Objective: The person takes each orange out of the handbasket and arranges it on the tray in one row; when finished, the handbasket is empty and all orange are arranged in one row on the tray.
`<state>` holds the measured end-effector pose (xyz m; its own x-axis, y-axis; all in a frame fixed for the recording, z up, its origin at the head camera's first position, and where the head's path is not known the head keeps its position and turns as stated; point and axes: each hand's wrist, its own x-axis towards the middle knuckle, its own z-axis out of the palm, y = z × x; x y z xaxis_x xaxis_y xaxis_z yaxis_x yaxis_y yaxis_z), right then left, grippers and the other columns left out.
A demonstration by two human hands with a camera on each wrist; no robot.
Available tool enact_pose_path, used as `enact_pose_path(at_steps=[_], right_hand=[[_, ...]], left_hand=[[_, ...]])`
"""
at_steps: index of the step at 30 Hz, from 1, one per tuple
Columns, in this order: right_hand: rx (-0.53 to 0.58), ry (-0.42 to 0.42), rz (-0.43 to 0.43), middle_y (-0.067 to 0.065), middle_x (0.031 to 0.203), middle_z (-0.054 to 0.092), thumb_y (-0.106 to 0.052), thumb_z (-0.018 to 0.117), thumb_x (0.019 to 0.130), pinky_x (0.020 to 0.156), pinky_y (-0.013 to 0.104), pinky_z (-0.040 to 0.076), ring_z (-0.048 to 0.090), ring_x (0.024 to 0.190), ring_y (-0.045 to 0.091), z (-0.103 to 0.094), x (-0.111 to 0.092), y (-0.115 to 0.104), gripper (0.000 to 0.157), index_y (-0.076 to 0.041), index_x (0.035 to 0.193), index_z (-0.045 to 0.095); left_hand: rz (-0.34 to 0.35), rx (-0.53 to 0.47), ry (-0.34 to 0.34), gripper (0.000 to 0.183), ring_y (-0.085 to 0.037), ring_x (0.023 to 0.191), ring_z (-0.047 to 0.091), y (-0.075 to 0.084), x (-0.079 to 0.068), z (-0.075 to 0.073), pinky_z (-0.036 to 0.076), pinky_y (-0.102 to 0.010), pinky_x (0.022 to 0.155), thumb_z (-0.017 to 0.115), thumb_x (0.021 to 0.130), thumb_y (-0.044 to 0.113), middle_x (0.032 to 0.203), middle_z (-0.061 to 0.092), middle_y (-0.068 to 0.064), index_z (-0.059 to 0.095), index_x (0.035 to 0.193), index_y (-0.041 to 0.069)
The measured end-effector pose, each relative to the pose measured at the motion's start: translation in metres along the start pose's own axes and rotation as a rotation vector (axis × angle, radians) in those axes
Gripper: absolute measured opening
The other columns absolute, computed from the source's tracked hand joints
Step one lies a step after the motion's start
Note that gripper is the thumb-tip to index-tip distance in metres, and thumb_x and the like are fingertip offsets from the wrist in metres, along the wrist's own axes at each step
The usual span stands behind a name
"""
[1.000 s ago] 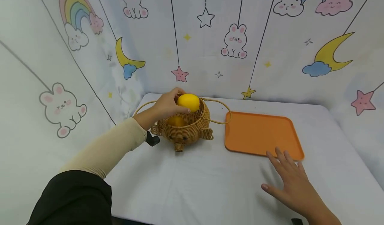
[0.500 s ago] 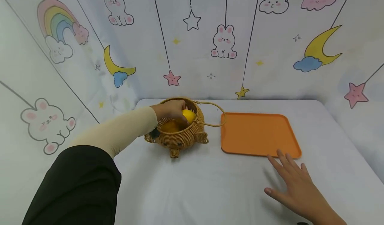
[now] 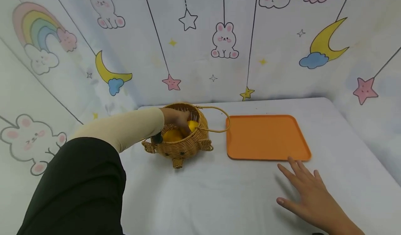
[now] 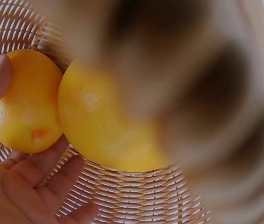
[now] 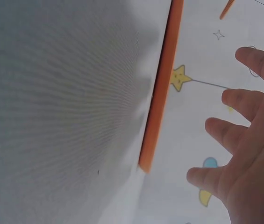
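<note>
My left hand [image 3: 179, 118] reaches down inside a woven wicker basket [image 3: 188, 150] that has animal ears and a snout. It holds a smooth yellow oval lemon [image 3: 193, 125]. The left wrist view shows the thumb at one side of this lemon [image 4: 29, 100] and fingers curving under the other. Against it lies a bigger round yellow fruit [image 4: 92, 114], partly hidden by a blurred wicker shape. My right hand [image 3: 308, 195], fingers spread and holding nothing, hovers by the near right corner of an orange tray [image 3: 266, 137].
The basket's loop handle [image 3: 223, 113] sticks out to the right and overlaps the tray's left edge. A white cloth [image 3: 213, 193] covers the table, and a patterned curtain [image 3: 194, 61] hangs behind and at the sides.
My left hand has lowered the lemon from above the rim down into the basket. The right hand has stayed nearly still. The head view has shifted slightly.
</note>
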<state>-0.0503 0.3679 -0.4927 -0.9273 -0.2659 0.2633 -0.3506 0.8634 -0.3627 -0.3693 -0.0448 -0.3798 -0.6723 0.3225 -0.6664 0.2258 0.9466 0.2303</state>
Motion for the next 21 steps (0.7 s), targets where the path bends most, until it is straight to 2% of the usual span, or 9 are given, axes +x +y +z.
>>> enact_pose_path(at_steps=[6, 8, 15, 21], right_hand=[[0.014, 0.002, -0.004, 0.009, 0.178, 0.017, -0.053, 0.086, 0.086, 0.122, 0.072, -0.010, 0.010, 0.164, 0.032, 0.0009, -0.0020, -0.0002, 0.097, -0.026, 0.166, 0.041], [0.009, 0.003, -0.005, 0.009, 0.178, 0.018, -0.053, 0.086, 0.086, 0.122, 0.072, -0.010, 0.010, 0.164, 0.032, 0.0006, -0.0024, -0.0001, 0.096, -0.026, 0.166, 0.041], [0.010, -0.006, -0.002, 0.010, 0.177, 0.021, -0.053, 0.086, 0.086, 0.123, 0.070, -0.010, 0.015, 0.163, 0.037, -0.0009, -0.0038, -0.0008, 0.095, -0.028, 0.166, 0.042], [0.013, -0.004, 0.005, 0.010, 0.177, 0.021, -0.054, 0.086, 0.086, 0.122, 0.072, -0.010, 0.017, 0.162, 0.040, 0.0001, -0.0041, -0.0021, 0.095, -0.026, 0.166, 0.042]], left_hand=[[-0.010, 0.056, -0.038, 0.111, -0.039, 0.161, 0.022, 0.0027, -0.0035, 0.0042, 0.021, -0.051, 0.129, 0.083, 0.095, 0.039, 0.173, 0.025, -0.022, 0.008, 0.171, 0.005], [-0.013, 0.076, -0.033, 0.113, -0.038, 0.161, 0.020, 0.0032, -0.0035, 0.0052, 0.020, -0.050, 0.129, 0.083, 0.095, 0.039, 0.174, 0.022, -0.022, 0.007, 0.171, 0.004], [-0.012, 0.066, 0.000, 0.113, -0.039, 0.157, 0.030, 0.0030, -0.0056, 0.0078, 0.024, -0.052, 0.128, 0.085, 0.093, 0.037, 0.170, 0.032, -0.023, 0.009, 0.171, 0.006], [0.022, 0.141, 0.046, 0.108, -0.037, 0.154, 0.037, 0.0059, -0.0099, 0.0002, 0.031, -0.050, 0.126, 0.084, 0.093, 0.046, 0.165, 0.040, -0.020, 0.018, 0.168, 0.006]])
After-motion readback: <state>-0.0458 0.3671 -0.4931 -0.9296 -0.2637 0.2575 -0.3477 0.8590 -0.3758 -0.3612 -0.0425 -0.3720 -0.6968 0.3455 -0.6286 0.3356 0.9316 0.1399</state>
